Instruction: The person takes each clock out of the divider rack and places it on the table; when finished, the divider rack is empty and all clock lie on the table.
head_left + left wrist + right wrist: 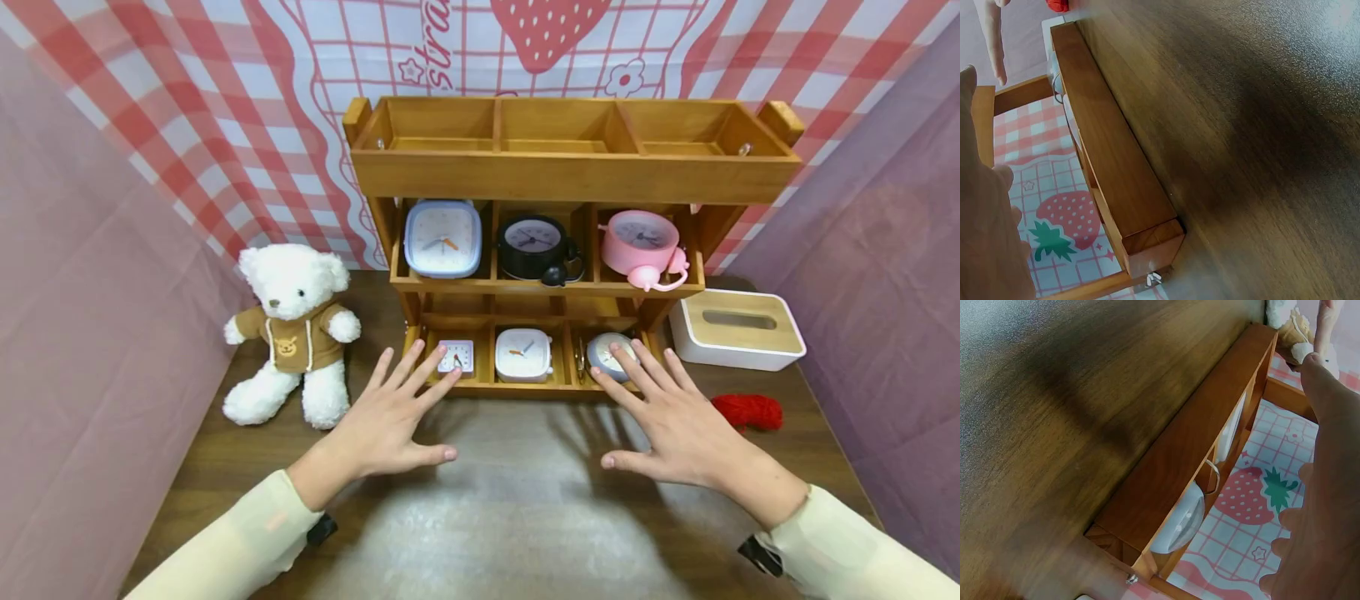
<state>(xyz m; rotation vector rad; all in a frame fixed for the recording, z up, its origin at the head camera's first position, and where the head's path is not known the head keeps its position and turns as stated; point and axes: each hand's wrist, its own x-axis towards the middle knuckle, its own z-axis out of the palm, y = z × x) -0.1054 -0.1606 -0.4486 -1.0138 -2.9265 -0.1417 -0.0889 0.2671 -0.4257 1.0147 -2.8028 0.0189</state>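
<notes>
Both hands are spread above the table in front of a three-tier wooden shelf (573,179), holding nothing. My left hand (390,421) has its fingers fanned out near a small lilac square clock (454,357) in the bottom tier. The fingers of my right hand (671,425) partly cover a round grey-blue clock (606,357) in the bottom right compartment. Between them a white square clock (522,354) lies in the bottom middle compartment. On the middle tier are a light blue square clock (443,239), a black round clock (532,247) and a pink round clock (641,242).
A white teddy bear (292,333) in a brown hoodie sits left of the shelf. To its right stand a white tissue box (738,329) with a wooden lid and a red bundle (747,411). A checked strawberry curtain (210,125) hangs behind.
</notes>
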